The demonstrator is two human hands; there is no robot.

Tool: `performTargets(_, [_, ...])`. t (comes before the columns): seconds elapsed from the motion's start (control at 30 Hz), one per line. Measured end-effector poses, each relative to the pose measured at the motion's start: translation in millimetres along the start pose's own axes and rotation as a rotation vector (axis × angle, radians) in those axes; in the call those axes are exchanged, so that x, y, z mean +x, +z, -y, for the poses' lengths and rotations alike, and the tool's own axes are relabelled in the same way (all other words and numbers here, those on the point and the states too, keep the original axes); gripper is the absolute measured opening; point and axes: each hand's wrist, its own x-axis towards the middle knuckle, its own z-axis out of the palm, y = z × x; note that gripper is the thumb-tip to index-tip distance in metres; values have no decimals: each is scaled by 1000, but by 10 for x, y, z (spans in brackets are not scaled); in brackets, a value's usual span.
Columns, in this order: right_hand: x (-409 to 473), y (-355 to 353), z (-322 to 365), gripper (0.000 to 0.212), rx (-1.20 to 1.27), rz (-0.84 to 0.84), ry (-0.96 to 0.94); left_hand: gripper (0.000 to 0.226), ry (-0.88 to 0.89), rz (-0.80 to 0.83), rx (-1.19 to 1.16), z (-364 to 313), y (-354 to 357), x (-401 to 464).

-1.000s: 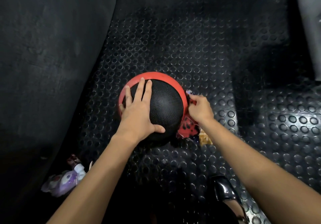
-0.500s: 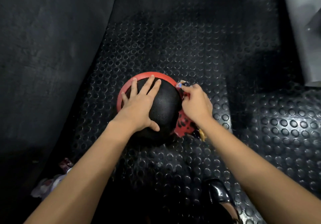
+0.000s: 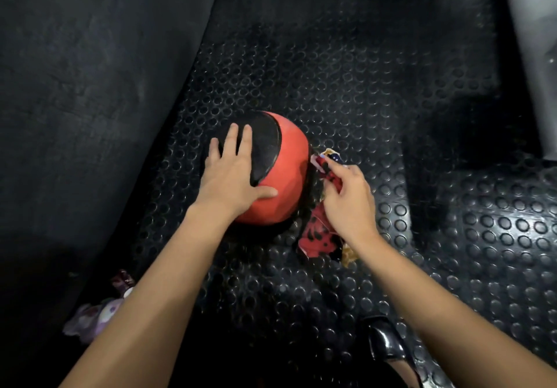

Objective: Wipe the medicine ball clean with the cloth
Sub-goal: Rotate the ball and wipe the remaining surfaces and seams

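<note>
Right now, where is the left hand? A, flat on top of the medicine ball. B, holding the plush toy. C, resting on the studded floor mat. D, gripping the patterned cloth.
A: the left hand lies with straight fingers spread over the top of the medicine ball, while the right hand pinches the red patterned cloth beside the ball.
</note>
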Motion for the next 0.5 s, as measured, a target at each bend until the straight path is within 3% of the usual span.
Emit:
performTargets(0.23, [240,131,194,47,-94,52,-239,130,62,18,22,130,-66,-24])
performTargets(0.33, [356,197,266,48,-156,74,-237,128,62,9,27,123,2,-51])
performTargets(0.43, [145,242,281,52,-203,58,-281,129,63,26,50,160,54,15])
performTargets(0.5, [-124,270,243,54,-308,64,-416,130,77,23,49,193,85,43])
